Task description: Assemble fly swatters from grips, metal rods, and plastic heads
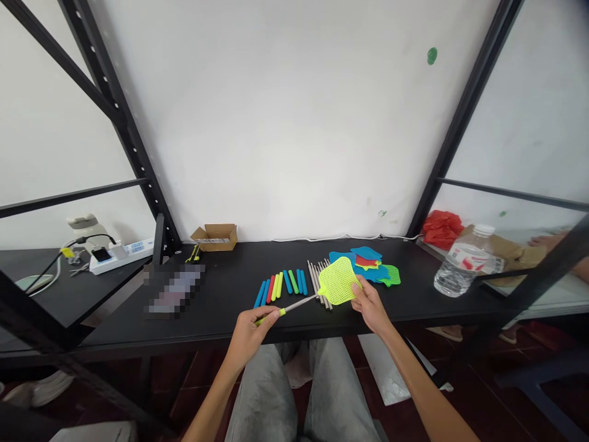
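A yellow fly swatter (339,281) with a metal rod is held above the table's front edge, tilted up to the right. My left hand (253,331) is closed around its yellow handle. At the other end, my right hand (368,302) pinches the right edge of the perforated head. Behind the swatter lie several metal rods (313,277), partly covered by its head. Loose handles (277,286) in blue, red, yellow and green form a row to the left. Flat swatter heads (367,253), blue, red and green, are piled to the right.
An open cardboard box (221,238) sits at the back left, near a yellow-and-black tool (194,253). A power strip (122,256) is farther left. On the right stand a large water bottle (464,261) and a red plastic bag (442,229). Black shelf posts (453,123) flank the black table (221,288).
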The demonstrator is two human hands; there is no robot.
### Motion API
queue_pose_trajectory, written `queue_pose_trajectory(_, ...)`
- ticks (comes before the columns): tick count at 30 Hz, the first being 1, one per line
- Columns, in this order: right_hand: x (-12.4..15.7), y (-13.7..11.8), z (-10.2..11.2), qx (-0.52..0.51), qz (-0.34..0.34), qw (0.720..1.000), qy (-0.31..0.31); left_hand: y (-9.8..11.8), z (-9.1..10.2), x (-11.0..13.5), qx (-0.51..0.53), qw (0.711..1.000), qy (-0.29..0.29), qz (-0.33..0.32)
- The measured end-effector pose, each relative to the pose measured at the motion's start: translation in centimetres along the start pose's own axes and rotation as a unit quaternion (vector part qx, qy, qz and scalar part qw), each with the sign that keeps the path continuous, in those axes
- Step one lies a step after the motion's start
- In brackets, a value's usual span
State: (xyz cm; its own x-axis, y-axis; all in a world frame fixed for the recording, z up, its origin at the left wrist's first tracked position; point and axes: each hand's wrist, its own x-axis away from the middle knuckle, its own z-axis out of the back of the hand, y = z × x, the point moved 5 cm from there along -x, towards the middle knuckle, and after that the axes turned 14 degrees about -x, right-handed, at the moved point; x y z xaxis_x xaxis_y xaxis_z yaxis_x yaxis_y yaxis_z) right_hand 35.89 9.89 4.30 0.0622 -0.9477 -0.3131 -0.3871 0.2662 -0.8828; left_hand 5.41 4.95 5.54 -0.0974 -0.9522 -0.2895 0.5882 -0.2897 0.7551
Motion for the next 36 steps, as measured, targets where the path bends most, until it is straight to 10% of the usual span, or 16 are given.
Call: queue_pose_trajectory(36,0.8,-0.2,-2.7,0.032,-0.011,0.998,-0.046,0.7,0.1,0.0,-0.019,0.998,-0.039,-0.045)
